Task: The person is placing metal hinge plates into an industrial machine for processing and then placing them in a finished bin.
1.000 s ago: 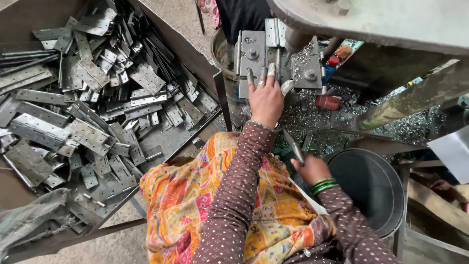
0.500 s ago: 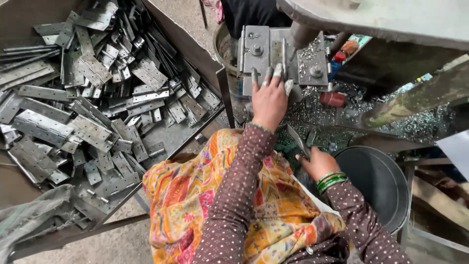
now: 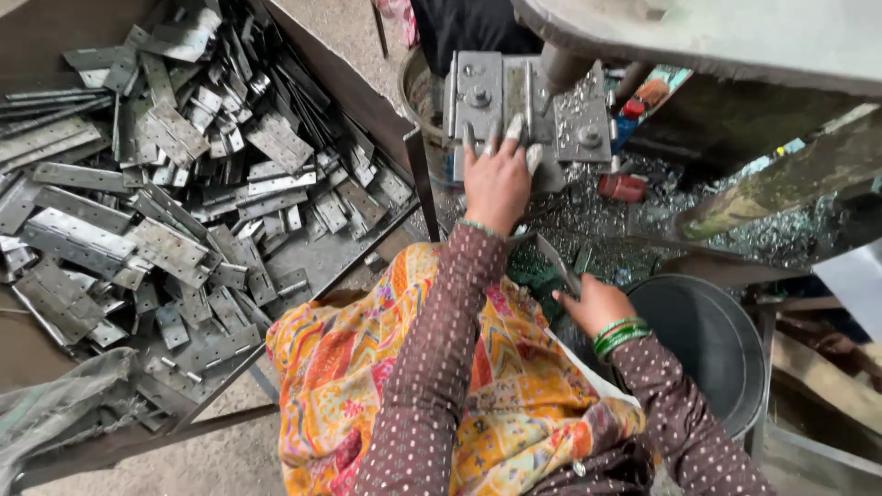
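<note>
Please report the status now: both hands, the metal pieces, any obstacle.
Left hand flat on the press die block. Right hand holds a metal strip over the dark bucket. Hinge plates piled at left, untouched. Nothing blocking.

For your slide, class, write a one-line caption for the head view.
Left hand at a grey press die, right hand holding a metal strip, hinge plates heaped alongside.

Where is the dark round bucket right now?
In the head view, the bucket sits low on the person's right, just beyond the right hand, below the shavings-strewn press bench.
</note>
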